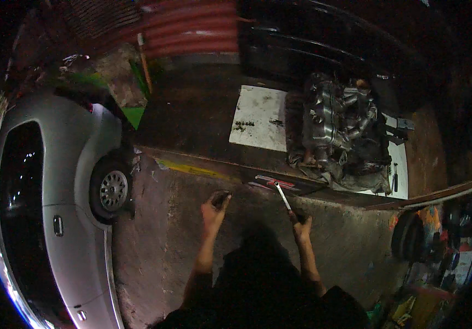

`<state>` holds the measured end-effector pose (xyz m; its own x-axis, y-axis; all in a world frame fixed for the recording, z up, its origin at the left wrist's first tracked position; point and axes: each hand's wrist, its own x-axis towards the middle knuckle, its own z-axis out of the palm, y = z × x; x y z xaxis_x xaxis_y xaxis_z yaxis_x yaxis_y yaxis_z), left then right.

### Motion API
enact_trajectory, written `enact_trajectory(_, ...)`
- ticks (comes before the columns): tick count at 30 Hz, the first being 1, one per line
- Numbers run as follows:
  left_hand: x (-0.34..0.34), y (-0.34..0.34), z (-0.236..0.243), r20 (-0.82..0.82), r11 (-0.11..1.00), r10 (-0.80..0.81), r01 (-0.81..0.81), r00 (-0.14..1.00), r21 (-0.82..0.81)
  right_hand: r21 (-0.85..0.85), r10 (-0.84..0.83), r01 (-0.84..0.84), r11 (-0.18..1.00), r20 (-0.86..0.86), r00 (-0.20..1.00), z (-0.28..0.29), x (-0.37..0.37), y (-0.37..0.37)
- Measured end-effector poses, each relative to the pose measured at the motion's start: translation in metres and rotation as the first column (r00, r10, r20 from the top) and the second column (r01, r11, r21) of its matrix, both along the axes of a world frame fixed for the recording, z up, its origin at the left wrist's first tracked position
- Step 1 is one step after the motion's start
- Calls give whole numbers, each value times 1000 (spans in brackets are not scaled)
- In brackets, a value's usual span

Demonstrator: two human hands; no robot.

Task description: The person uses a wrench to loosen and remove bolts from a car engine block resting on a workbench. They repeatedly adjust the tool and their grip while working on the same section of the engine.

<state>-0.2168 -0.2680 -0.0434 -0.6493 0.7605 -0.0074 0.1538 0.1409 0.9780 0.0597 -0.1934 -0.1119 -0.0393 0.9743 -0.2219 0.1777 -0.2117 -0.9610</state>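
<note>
In the head view, two bare hands are above the floor, in front of one long dark bench (192, 120); the right hand (302, 223) is wrapped around one long silver tool (283, 197), whose round end points up and leftward, near the bench's front edge; the left hand (214, 209), well apart from the right, has its fingers curled toward the thumb, and whether they close on anything cannot be told.

Near the tool's round end lies one red-handled tool (275, 181); on the bench stands one metal engine (329, 118), with white sheeting (260, 109) showing on two sides, as one sheet or two, one cannot tell; a single row of small dark parts (244, 124) lies on its left portion, too small to count surely; one slim dark tool (395, 178) lies to the engine's right; at far left stands one silver car (68, 159), one wheel (113, 190) showing.
</note>
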Motion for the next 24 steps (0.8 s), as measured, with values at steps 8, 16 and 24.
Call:
enact_trajectory(8,-71,136,3,-234,992,-125,127,964,-9,-1,-64,64,998,23,998,-1,-67,59)
enact_trajectory(16,-121,243,-65,-373,983,-180,184,910,-25,45,-131,132,990,-35,991,-63,-141,133)
enact_trajectory(24,-138,303,-136,-461,968,-224,249,858,-8,89,-136,124,988,139,981,-68,-169,168)
